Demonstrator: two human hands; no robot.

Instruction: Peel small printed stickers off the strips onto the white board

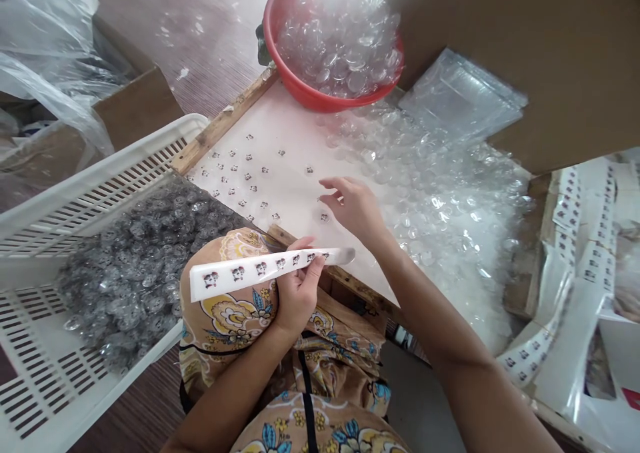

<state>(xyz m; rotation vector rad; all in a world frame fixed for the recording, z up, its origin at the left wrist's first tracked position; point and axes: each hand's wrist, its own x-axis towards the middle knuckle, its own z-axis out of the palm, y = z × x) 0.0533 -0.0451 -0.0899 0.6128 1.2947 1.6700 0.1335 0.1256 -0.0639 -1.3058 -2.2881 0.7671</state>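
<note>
My left hand [301, 283] grips a white strip of panda stickers [250, 272] above my knee, thumb on top near its curled right end. Over the white work board [295, 130] hovers my right hand [356, 208], fingers bent and slightly apart, with no held thing that I can make out. Close below its fingertips is a small panda print [325, 218]. Several similar panda pieces [249, 176] are scattered across the board's left half. Many clear round domed discs [420, 200] cover the right half, reaching near my right wrist.
A red bowl [320, 100] heaped with clear discs stands at the back. On the left, a white slotted crate [30, 266] holds many printed clear pieces [145, 273]. Wooden edging [225, 120] borders the board. Bundled sticker strips [595, 253], plastic bags [465, 96] and cardboard [550, 53] lie right.
</note>
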